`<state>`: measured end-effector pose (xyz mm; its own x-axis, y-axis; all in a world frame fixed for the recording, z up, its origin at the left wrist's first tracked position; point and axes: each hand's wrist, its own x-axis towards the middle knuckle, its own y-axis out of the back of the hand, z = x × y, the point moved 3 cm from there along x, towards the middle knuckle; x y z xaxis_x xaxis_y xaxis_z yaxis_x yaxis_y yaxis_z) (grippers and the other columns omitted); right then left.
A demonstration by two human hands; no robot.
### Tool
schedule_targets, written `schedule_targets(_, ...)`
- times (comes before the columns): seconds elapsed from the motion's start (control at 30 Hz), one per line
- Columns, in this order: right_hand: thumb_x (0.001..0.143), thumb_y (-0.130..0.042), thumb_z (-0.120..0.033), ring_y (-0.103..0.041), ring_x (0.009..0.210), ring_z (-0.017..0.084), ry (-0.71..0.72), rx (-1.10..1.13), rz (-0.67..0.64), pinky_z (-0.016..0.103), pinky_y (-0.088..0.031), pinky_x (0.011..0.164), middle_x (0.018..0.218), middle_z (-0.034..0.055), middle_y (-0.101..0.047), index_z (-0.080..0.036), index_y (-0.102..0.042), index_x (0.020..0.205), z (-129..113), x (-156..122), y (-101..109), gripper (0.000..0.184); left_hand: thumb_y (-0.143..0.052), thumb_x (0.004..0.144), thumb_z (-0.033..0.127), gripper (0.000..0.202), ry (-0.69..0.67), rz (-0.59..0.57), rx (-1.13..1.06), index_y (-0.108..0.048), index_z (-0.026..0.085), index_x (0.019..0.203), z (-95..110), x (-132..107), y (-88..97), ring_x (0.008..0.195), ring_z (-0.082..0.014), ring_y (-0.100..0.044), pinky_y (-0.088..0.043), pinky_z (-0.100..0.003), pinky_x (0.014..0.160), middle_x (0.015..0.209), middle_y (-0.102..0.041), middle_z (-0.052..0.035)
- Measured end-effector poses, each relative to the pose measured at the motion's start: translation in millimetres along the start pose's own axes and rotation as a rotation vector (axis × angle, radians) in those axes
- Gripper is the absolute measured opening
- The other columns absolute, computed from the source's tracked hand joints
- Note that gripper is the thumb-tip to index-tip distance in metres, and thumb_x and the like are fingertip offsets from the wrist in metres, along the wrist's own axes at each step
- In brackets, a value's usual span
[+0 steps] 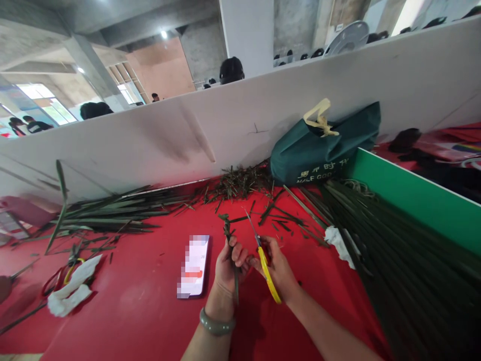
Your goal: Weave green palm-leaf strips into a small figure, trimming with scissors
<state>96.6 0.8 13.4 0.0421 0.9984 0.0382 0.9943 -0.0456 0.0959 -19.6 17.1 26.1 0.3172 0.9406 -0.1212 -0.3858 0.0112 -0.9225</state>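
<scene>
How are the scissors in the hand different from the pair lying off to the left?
The scissors in the right hand are raised off the table, blades pointing up; the left pair lies flat, half under a white cloth. One is gripped, the other untouched. Both have yellow handles.

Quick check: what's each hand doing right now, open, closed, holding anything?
Left hand: closed around a folded green leaf strip.
Right hand: closed on yellow-handled scissors, blades pointing up.

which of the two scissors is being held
The yellow-handled scissors in the right hand; the other pair lies untouched at far left.
</scene>
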Motion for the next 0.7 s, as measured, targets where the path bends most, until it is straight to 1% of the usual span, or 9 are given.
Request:
schedule_targets(0.17,0.065,-0.059,-0.029,-0.053,0.08,0.015,0.036,0.053,-0.002,0.028,-0.044,0.072,0.091,0.0046,-0.054,-0.02,-0.039,0.105,1.0,-0.3,0.8,0.046,-0.052,0.075,0.025,0.012,-0.014,0.032,0.059,-0.043,0.019,0.069,-1.7,-1.5,0.8,0.038,-0.0049,-0.026,-0.032,-0.022,0.05,0.046,-0.019,0.0073)
schedule_targets(0.27,0.066,-0.058,-0.029,-0.053,0.08,0.015,0.027,0.061,-0.011,0.028,-0.045,0.071,0.09,0.0044,-0.054,-0.02,-0.04,0.104,2.1,-0.3,0.9,0.044,-0.052,0.074,0.025,0.012,-0.019,0.037,0.077,-0.043,0.019,0.069,-1.3,-1.0,2.6,0.038,-0.0046,-0.025,-0.033,-0.022,0.05,0.046,-0.019,0.0075)
schedule_targets(0.37,0.067,-0.057,-0.03,-0.054,0.075,0.014,0.017,0.058,-0.011,0.027,-0.046,0.068,0.086,0.0035,-0.055,-0.02,-0.042,0.104,2.7,0.1,1.7,0.041,-0.053,0.074,0.03,0.015,-0.026,0.057,0.134,-0.043,0.019,0.069,0.5,0.3,3.9,0.038,-0.0045,-0.026,-0.034,-0.023,0.051,0.046,-0.021,0.0077)
schedule_targets(0.43,0.067,-0.056,-0.031,-0.054,0.074,0.015,0.022,0.031,0.018,0.028,-0.045,0.068,0.085,0.0033,-0.056,-0.02,-0.042,0.106,0.9,0.7,4.7,0.042,-0.053,0.074,0.032,0.017,-0.044,0.064,0.18,-0.043,0.019,0.069,2.1,1.6,2.5,0.039,-0.0047,-0.029,-0.035,-0.023,0.052,0.045,-0.026,0.0076)
schedule_targets(0.53,0.066,-0.056,-0.03,-0.053,0.083,0.017,0.05,-0.039,0.035,0.032,-0.044,0.075,0.092,0.004,-0.055,-0.021,-0.041,0.111,-6.5,1.9,11.2,0.047,-0.052,0.074,0.034,0.017,-0.111,0.077,0.289,-0.046,0.019,0.071,4.7,4.3,-0.9,0.041,-0.0063,-0.036,-0.035,-0.024,0.053,0.046,-0.037,0.0063)
schedule_targets(0.63,0.063,-0.058,-0.028,-0.05,0.092,0.018,0.062,-0.102,0.017,0.036,-0.041,0.083,0.101,0.0044,-0.053,-0.023,-0.041,0.112,-15.0,3.5,17.2,0.052,-0.051,0.075,0.036,0.019,-0.214,0.135,0.446,-0.049,0.017,0.073,8.1,7.0,-0.6,0.047,-0.0084,-0.044,-0.036,-0.024,0.054,0.05,-0.048,0.0033)
schedule_targets(0.7,0.061,-0.06,-0.027,-0.05,0.091,0.018,0.042,-0.116,0.0,0.038,-0.041,0.083,0.103,0.0037,-0.052,-0.024,-0.042,0.111,-17.8,4.3,19.7,0.053,-0.052,0.074,0.037,0.021,-0.279,0.194,0.528,-0.05,0.016,0.072,11.2,8.0,1.7,0.049,-0.0088,-0.047,-0.037,-0.023,0.054,0.053,-0.051,0.0022)
